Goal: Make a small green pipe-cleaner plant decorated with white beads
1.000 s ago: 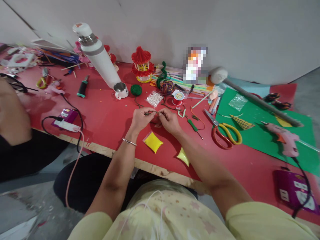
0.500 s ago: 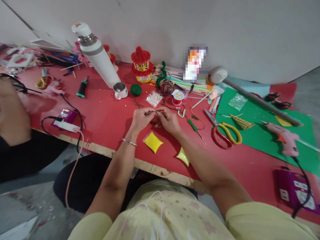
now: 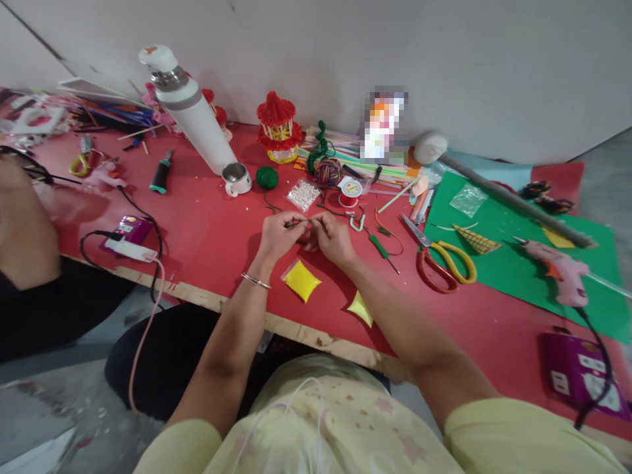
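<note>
Frame centre: my left hand (image 3: pixel 279 237) and right hand (image 3: pixel 336 238) pinch a thin dark strand (image 3: pixel 292 224), fingertips closed. Clear bag of white beads (image 3: pixel 303 195) lies just above; yellow pillow-shaped plastic packet (image 3: pixel 302 282) below.

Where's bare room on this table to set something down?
Bare red shows left of the left hand, between the white mug and wooden table edge, and between the scissors and rightmost purple box. It's crowded beyond the right hand: bead packet, multicoloured yarn ball, thread spool.
</note>
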### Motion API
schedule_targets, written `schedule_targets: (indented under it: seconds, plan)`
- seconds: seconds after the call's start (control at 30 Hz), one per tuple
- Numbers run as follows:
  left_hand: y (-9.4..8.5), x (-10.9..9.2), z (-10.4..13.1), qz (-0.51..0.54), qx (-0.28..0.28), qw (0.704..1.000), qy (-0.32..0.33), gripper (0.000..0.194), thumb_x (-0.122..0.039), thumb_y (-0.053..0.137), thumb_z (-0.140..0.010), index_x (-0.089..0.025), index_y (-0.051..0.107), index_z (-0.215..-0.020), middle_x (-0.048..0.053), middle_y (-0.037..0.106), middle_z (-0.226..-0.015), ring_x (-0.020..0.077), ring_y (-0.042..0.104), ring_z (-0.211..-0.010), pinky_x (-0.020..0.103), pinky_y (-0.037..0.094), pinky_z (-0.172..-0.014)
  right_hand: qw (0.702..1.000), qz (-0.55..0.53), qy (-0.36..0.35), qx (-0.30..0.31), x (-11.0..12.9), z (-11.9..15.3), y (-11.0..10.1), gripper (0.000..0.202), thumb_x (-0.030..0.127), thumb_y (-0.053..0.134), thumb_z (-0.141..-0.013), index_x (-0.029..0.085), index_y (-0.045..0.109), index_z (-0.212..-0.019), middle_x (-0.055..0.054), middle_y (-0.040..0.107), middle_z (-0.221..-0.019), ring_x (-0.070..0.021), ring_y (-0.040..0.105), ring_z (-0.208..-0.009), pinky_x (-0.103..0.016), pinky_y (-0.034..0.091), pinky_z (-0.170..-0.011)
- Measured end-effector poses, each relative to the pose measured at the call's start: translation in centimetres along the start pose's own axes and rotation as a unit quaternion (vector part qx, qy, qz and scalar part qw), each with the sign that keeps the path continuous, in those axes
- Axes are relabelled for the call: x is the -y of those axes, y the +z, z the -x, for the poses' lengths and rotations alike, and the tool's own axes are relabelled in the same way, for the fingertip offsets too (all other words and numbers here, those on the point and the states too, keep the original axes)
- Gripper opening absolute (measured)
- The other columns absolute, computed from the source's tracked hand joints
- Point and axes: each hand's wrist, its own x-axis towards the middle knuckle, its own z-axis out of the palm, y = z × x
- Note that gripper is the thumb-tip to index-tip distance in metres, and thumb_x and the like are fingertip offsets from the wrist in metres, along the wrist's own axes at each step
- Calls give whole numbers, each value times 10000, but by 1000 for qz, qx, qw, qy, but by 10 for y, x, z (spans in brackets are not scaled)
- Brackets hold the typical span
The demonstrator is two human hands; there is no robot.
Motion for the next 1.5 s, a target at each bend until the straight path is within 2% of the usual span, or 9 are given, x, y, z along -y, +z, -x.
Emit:
schedule_targets:
  seconds: [0.27, 0.5, 0.77, 1.0, 1.27, 1.4, 1.5]
  plan:
    - [0, 1, 1, 9, 15, 1000, -6, 178, -296, 714, -766, -161, 785, -859, -15, 624, -611, 89, 482, -539, 217, 372, -522, 1000, 3, -10, -7, -1, 0, 0, 276, 518, 504, -1005, 249, 497, -947, 22, 660, -655, -183, 700, -500, -305, 587, -470]
    - [-1, 0, 0, 2, -2, 1000, 3, 180, -316, 690, -797, -170, 787, -838, -5, 645, -651, 99, 499, -577, 221, 402, -555, 1000, -4, 4, -6, -3, -1, 0, 341, 597, 508, -989, 257, 487, -998, 38, 668, -655, -156, 687, -486, -253, 556, -442]
    - [-2, -2, 0, -1, -1, 1000, 3, 180, -319, 677, -778, -175, 780, -814, -7, 627, -632, 103, 485, -568, 225, 384, -545, 1000, -16, 12, 5, -2, 1, -1, 408, 608, 545, -971, 256, 541, -1177, 9, 721, -729, -170, 714, -522, -275, 601, -486]
    - [-2, -5, 1, 10, 1, 1000, -6, 160, -308, 688, -762, -166, 761, -773, -10, 609, -609, 97, 480, -550, 221, 374, -526, 1000, -11, 7, 11, -3, -1, -1, 359, 600, 552, -965, 241, 532, -973, 13, 702, -700, -165, 710, -522, -268, 583, -479]
    - [-1, -4, 1, 31, -2, 999, -12, 149, -300, 697, -755, -164, 756, -766, -15, 590, -590, 87, 460, -522, 222, 361, -506, 1000, 5, -1, 8, 0, -1, -2, 342, 592, 524, -980, 253, 498, -939, 33, 672, -643, -161, 692, -502, -269, 560, -465]
    - [-1, -4, 2, 20, 1, 1000, -10, 197, -290, 723, -739, -169, 791, -878, -41, 529, -529, 82, 419, -490, 216, 324, -478, 1000, 14, -7, 4, 0, -1, -2, 324, 575, 508, -992, 258, 481, -935, 37, 659, -621, -167, 688, -495, -279, 559, -462]
    - [0, -5, 2, 13, 5, 1000, -4, 193, -301, 716, -762, -166, 795, -874, -25, 588, -570, 89, 467, -518, 216, 368, -503, 1000, 8, -6, 5, 0, -1, -2, 315, 568, 515, -989, 259, 477, -938, 31, 667, -644, -172, 696, -504, -291, 573, -472]
